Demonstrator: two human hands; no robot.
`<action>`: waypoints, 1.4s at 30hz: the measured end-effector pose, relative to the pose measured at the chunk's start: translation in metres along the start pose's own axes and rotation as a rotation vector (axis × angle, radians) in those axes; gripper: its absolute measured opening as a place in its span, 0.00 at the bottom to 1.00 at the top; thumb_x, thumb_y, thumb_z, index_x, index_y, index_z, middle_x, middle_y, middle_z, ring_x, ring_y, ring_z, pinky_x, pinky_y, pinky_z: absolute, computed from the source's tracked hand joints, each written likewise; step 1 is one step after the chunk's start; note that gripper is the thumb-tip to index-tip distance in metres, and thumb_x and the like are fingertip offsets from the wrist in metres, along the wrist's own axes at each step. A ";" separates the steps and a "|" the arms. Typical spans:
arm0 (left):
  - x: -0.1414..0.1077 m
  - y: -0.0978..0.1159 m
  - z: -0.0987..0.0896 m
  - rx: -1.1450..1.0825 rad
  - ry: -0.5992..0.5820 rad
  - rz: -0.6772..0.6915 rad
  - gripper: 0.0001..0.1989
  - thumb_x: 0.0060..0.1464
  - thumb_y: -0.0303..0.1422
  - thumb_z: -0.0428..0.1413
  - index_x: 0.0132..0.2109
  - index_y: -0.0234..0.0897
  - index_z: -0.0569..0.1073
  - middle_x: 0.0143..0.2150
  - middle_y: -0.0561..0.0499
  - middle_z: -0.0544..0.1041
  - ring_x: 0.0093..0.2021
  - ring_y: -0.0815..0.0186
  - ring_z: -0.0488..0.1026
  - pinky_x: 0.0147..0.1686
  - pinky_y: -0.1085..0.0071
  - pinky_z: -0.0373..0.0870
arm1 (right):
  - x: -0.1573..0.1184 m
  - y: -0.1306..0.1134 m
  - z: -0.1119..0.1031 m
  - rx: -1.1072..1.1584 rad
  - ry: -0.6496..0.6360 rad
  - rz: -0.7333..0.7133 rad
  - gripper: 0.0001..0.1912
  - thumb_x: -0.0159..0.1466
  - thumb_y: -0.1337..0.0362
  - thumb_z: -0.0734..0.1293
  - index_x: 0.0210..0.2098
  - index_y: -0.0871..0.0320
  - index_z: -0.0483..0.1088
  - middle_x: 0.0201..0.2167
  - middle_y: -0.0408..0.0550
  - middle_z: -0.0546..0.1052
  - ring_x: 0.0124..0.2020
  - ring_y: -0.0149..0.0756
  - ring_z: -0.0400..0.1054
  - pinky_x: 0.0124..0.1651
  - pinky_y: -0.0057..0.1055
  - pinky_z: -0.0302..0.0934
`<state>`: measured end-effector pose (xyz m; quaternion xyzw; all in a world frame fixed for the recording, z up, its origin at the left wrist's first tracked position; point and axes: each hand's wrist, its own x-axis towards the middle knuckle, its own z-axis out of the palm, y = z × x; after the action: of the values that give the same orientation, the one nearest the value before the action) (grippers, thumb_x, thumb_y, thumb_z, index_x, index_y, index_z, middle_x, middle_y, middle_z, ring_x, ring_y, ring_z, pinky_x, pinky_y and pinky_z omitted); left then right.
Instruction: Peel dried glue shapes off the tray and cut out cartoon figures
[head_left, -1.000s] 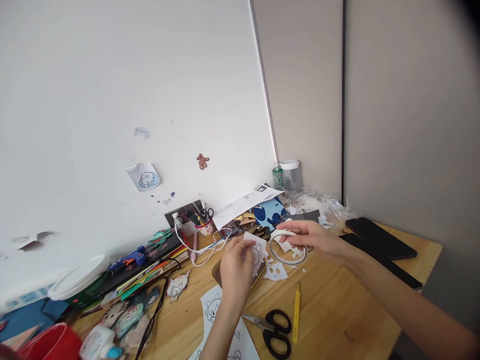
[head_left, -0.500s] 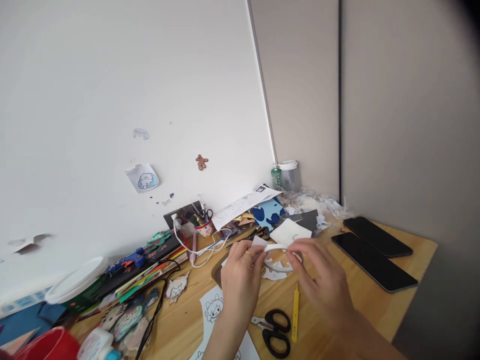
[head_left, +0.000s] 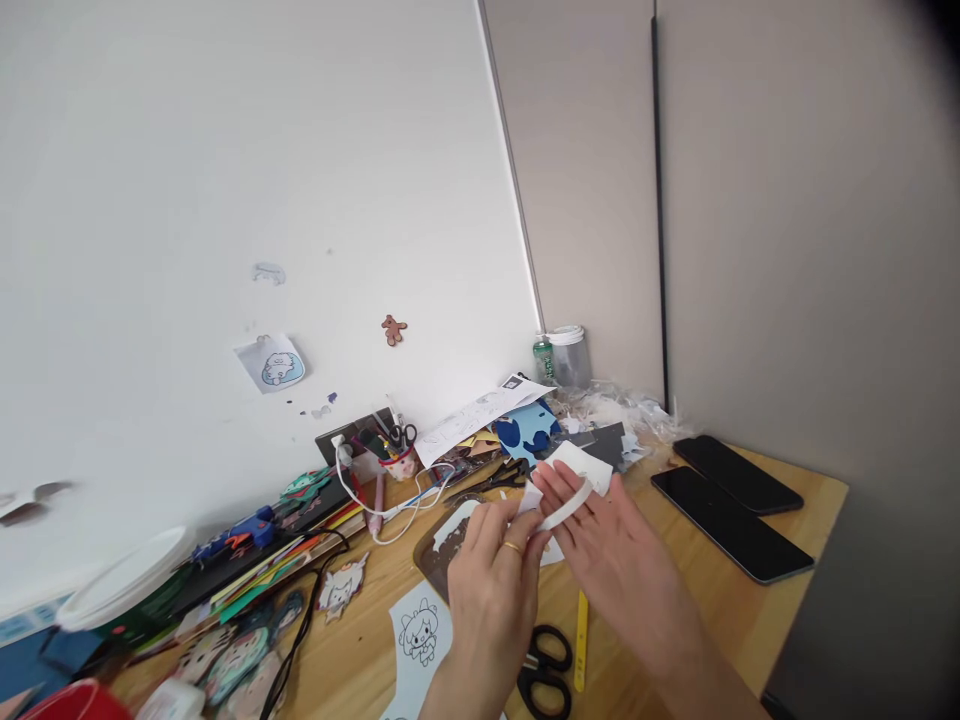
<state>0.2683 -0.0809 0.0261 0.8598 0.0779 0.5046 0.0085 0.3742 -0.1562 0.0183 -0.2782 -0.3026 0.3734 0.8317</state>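
A narrow white band [head_left: 568, 504], curved like part of a ring, stands out from the pinched fingers of my left hand [head_left: 495, 580]; what it is made of I cannot tell. My right hand [head_left: 619, 565] is open, palm turned up, its fingers stretched out behind and under the band. Below my hands lie black-handled scissors [head_left: 546, 680], partly covered by my left hand, and a yellow craft knife [head_left: 582, 640]. Left of my left hand is a paper with a line-drawn figure [head_left: 421, 632].
Two dark phone-like slabs [head_left: 731, 522] lie at the right. Paper scraps and crumpled clear plastic [head_left: 619, 408] crowd the back near a lidded jar [head_left: 570, 355]. On the left are a blue glue gun [head_left: 238, 535], a black cable [head_left: 300, 620], a white-lidded tub [head_left: 131, 575] and a red container [head_left: 79, 700].
My right hand has let go of the white band and opened, palm up. The band, earlier stretched as a ring between both hands, now shows as a curve from my left hand.
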 end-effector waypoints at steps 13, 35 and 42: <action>-0.006 0.000 0.003 -0.142 -0.041 -0.273 0.09 0.50 0.30 0.58 0.40 0.40 0.71 0.39 0.50 0.72 0.40 0.64 0.68 0.36 0.68 0.69 | -0.007 0.010 0.009 0.066 0.059 -0.098 0.10 0.59 0.55 0.66 0.37 0.51 0.75 0.48 0.46 0.73 0.56 0.38 0.59 0.61 0.38 0.47; 0.000 -0.008 -0.004 -0.189 -0.160 -0.256 0.03 0.51 0.33 0.57 0.32 0.41 0.74 0.32 0.51 0.74 0.35 0.65 0.69 0.33 0.70 0.68 | -0.036 -0.025 -0.041 -0.590 -0.007 0.162 0.19 0.56 0.48 0.64 0.36 0.54 0.76 0.41 0.50 0.77 0.46 0.45 0.68 0.51 0.42 0.60; 0.010 -0.028 -0.027 -0.095 0.010 -0.263 0.03 0.49 0.36 0.58 0.32 0.43 0.74 0.33 0.53 0.74 0.35 0.67 0.70 0.35 0.72 0.66 | -0.041 -0.068 -0.169 -1.936 0.538 -0.069 0.32 0.60 0.45 0.53 0.53 0.60 0.64 0.50 0.56 0.70 0.50 0.55 0.63 0.44 0.51 0.62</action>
<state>0.2461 -0.0531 0.0452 0.8382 0.1660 0.5065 0.1148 0.5033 -0.2666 -0.0591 -0.9009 -0.2859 -0.1327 0.2985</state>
